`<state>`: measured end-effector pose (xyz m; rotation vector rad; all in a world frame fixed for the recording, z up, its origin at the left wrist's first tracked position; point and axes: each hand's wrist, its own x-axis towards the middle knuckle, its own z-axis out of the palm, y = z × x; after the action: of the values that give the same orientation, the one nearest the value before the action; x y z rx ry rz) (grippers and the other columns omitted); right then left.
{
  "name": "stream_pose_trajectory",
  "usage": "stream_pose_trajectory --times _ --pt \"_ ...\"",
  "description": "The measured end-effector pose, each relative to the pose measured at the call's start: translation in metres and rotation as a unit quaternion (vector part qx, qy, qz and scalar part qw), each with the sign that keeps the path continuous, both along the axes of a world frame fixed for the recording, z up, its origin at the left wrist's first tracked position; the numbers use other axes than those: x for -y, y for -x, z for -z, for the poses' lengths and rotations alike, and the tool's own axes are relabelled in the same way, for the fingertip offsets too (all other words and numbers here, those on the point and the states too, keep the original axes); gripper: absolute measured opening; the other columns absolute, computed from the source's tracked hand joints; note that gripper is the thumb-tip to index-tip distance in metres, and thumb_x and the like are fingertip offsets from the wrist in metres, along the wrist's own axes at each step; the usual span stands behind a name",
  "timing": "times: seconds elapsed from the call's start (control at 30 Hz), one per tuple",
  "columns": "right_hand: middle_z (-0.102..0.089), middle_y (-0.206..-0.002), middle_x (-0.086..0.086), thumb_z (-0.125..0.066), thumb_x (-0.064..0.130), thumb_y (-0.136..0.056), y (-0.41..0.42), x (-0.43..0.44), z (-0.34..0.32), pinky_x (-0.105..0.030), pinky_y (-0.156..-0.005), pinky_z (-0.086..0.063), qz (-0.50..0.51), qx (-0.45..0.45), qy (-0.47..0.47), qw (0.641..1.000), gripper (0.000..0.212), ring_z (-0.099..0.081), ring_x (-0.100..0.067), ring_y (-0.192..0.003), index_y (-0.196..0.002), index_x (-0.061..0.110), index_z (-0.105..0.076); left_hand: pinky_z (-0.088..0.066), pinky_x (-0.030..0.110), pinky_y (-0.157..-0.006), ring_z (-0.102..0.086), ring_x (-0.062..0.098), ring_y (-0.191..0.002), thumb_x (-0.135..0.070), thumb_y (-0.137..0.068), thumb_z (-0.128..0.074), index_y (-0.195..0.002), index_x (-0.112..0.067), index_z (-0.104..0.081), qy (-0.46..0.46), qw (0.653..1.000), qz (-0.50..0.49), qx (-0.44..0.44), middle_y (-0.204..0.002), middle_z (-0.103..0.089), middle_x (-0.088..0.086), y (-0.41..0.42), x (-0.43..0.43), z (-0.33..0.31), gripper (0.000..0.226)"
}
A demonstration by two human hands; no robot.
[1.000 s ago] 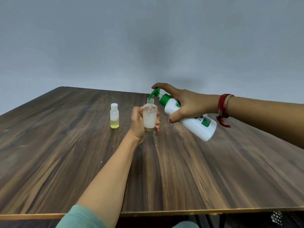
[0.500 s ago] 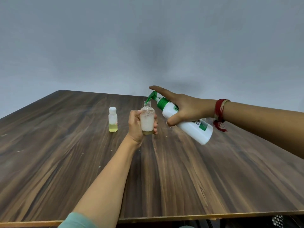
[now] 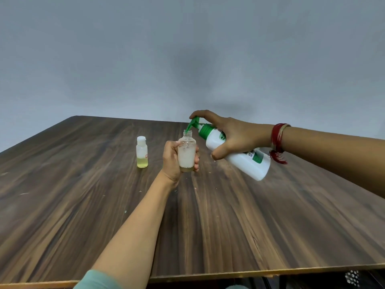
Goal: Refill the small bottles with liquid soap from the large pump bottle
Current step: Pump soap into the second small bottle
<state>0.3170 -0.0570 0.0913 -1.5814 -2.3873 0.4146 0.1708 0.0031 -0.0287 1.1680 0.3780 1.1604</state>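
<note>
Above the wooden desk (image 3: 229, 226), the left hand (image 3: 171, 161) grips the open small bottle (image 3: 186, 156) and the right hand (image 3: 235, 136) clasps the tilted pump bottle (image 3: 248, 161). A jerky press could slip the spout off that narrow mouth, spilling soap.

Left hand (image 3: 171, 161) and right hand (image 3: 235, 136): bare. Left forearm (image 3: 133, 230): bare up to a pale green sleeve (image 3: 98, 279), its edge visible at the near bottom. Right forearm (image 3: 333, 155): bare. Right wrist: stacked red bangles (image 3: 276, 136), one tan band (image 3: 283, 132) on their right, and a frayed red thread tassel (image 3: 278, 158) beneath.
</note>
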Motion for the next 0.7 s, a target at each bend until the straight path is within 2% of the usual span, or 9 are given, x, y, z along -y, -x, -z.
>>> stream_pose_trajectory --times 0.1,0.2,0.37,0.5,0.6,0.7 --pt "-0.06 -0.105 0.008 -0.073 0.018 -0.076 -0.0031 -0.0023 -0.0006 -0.016 -0.057 -0.05 -0.005 0.003 0.021 1.0 0.1 -0.065 -0.009 -0.073 -0.148 0.051 -0.011 -0.039 0.022 -0.044 -0.046 0.019 -0.043 -0.04 -0.069 -0.029 -0.074 -0.001 -0.054 -0.008 1.0 -0.002 0.0 -0.05 -0.051 0.009 0.0 -0.0009 0.0008 0.046" --pt "-0.059 -0.107 0.009 -0.069 0.029 -0.066 -0.002 -0.0015 -0.0007 -0.017 -0.057 -0.051 -0.003 0.004 0.022 1.0 0.1 -0.065 -0.011 -0.073 -0.147 0.051 -0.014 -0.039 0.022 -0.044 -0.046 0.019 -0.043 -0.04 -0.07 -0.029 -0.073 -0.001 -0.054 -0.011 1.0 -0.001 -0.003 -0.05 -0.051 0.009 -0.0003 -0.001 0.0016 0.046" --pt "-0.062 -0.083 0.006 -0.075 0.015 -0.073 -0.0018 -0.0017 0.0001 -0.02 -0.051 -0.05 0.005 0.008 -0.007 1.0 0.079 -0.064 -0.011 -0.061 -0.133 0.042 -0.03 -0.04 0.024 -0.045 -0.047 0.019 -0.044 -0.04 -0.071 -0.03 -0.074 -0.001 -0.054 -0.019 1.0 0.004 -0.023 -0.051 -0.052 0.009 -0.0003 -0.0006 0.0032 0.046" --pt "-0.062 -0.081 0.007 -0.075 0.013 -0.075 -0.0017 -0.0026 -0.0011 -0.021 -0.051 -0.05 0.004 0.014 -0.017 1.0 0.075 -0.064 -0.008 -0.059 -0.13 0.041 -0.032 -0.041 0.023 -0.044 -0.048 0.019 -0.045 -0.04 -0.071 -0.03 -0.074 0.0 -0.054 -0.017 1.0 0.005 -0.023 -0.051 -0.052 0.009 -0.0016 0.0 0.003 0.046" --pt "-0.06 -0.091 0.007 -0.074 0.013 -0.076 -0.0008 -0.0036 -0.0007 -0.017 -0.053 -0.049 -0.007 -0.003 0.003 1.0 0.087 -0.062 -0.003 -0.06 -0.141 0.042 -0.024 -0.04 0.022 -0.044 -0.047 0.018 -0.043 -0.04 -0.071 -0.029 -0.075 0.0 -0.055 -0.011 1.0 -0.008 -0.007 -0.05 -0.053 0.009 0.0003 -0.0007 0.0018 0.048" --pt "-0.058 -0.114 0.002 -0.07 0.026 -0.068 -0.001 -0.0044 -0.0002 -0.015 -0.056 -0.05 -0.015 -0.019 0.03 0.999 0.101 -0.064 -0.005 -0.07 -0.147 0.049 -0.013 -0.039 0.022 -0.044 -0.047 0.018 -0.043 -0.04 -0.071 -0.029 -0.074 -0.001 -0.055 -0.011 1.0 -0.011 -0.002 -0.05 -0.053 0.008 0.0011 -0.0005 0.0013 0.047"
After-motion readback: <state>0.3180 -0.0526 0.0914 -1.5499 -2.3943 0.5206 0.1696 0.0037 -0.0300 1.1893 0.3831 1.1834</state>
